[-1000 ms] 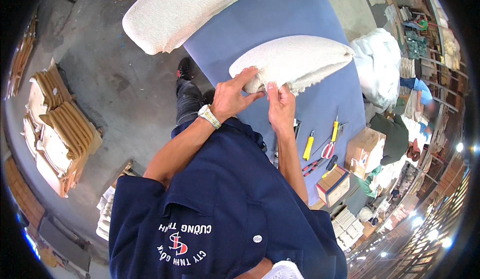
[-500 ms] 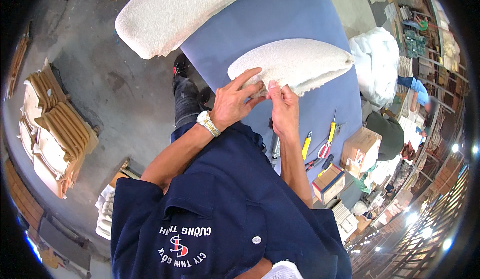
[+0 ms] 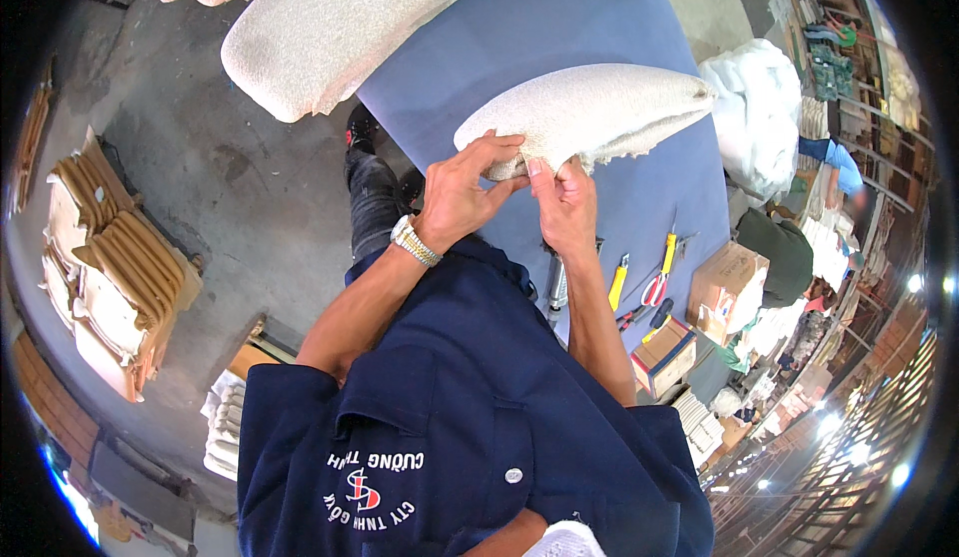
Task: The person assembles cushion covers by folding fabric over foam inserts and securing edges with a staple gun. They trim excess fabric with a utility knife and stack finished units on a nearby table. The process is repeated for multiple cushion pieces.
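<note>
Both hands pinch the near end of the long cream cushion with bumpy fabric [image 3: 589, 117], which lies on the blue-topped bench [image 3: 559, 17]. The left hand [image 3: 462, 189] and the right hand [image 3: 565, 202] have their fingers [image 3: 504, 143] closed on the fabric edge. If they let go, the loose fabric could slip back. Yellow-handled tools [image 3: 619, 282], red scissors [image 3: 654, 287] and a brown cardboard box [image 3: 721, 292] lie near the right elbow and could get bumped. A bigger cream cushion [image 3: 350, 22] sits farther off.

We see the cushion [image 3: 589, 112] lying on the worktable [image 3: 559, 17], hand tools [image 3: 639, 287] and boxes [image 3: 724, 287] to its right.
</note>
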Demonstrator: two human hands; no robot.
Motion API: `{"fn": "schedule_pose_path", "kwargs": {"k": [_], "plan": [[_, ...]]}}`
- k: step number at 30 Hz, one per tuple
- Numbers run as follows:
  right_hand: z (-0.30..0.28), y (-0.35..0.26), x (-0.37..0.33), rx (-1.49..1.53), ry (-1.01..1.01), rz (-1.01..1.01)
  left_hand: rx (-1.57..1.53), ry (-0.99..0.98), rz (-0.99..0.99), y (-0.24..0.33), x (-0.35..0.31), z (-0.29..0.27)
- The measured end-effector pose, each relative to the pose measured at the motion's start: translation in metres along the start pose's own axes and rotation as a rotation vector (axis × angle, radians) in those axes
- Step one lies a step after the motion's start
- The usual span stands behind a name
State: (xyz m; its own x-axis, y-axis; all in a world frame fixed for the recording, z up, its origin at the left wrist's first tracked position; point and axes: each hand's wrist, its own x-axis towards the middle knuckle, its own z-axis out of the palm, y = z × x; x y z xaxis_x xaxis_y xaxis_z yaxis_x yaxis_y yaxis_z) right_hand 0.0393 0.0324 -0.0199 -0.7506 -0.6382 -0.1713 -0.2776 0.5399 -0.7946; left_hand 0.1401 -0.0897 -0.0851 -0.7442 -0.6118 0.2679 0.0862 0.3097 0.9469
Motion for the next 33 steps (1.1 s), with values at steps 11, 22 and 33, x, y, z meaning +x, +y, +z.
{"fn": "schedule_pose_path", "kwargs": {"k": [11, 22, 33], "plan": [[0.000, 0.008, 0.014, 0.178, -0.046, -0.092, -0.022, -0.045, -0.153, 0.014, 0.013, -0.012], [0.010, 0.016, 0.018, 0.290, -0.014, -0.141, 0.029, -0.020, -0.098, 0.008, 0.004, -0.011], [0.017, 0.035, 0.012, 0.313, -0.007, -0.201, -0.094, -0.113, -0.349, 0.002, 0.007, 0.002]]}}
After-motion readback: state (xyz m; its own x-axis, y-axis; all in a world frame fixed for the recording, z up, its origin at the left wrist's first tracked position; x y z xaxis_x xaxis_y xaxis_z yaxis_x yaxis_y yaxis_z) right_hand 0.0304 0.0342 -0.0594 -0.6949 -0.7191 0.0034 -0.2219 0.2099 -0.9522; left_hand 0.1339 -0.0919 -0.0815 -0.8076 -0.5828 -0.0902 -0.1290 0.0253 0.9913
